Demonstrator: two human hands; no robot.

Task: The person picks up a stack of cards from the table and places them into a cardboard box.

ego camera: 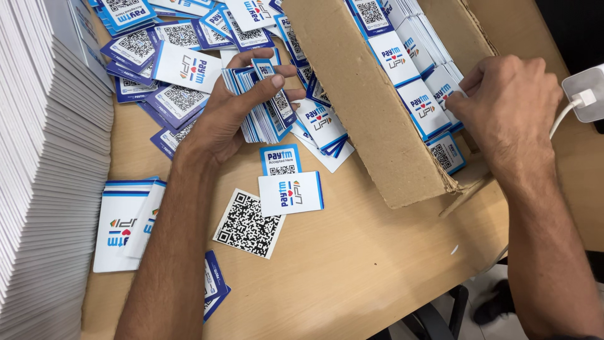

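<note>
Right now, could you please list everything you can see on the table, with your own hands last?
Table: one, light wood, under everything.
Cardboard box: one, brown, upper right, flap open, rows of cards standing inside.
Loose cards: many, blue and white with square codes, scattered at upper left.
Three single cards: white and blue, centre, near the left wrist.
White stack: one tall pile of white sheets, far left edge.
Large white cards: a few, lower left beside that stack.
Charger with cable: one, white, right edge.
Chair: dark, partly seen under the table edge.
Left hand: holds a fanned bundle of cards.
Right hand: fingers reach into the box, on the cards there.
</note>
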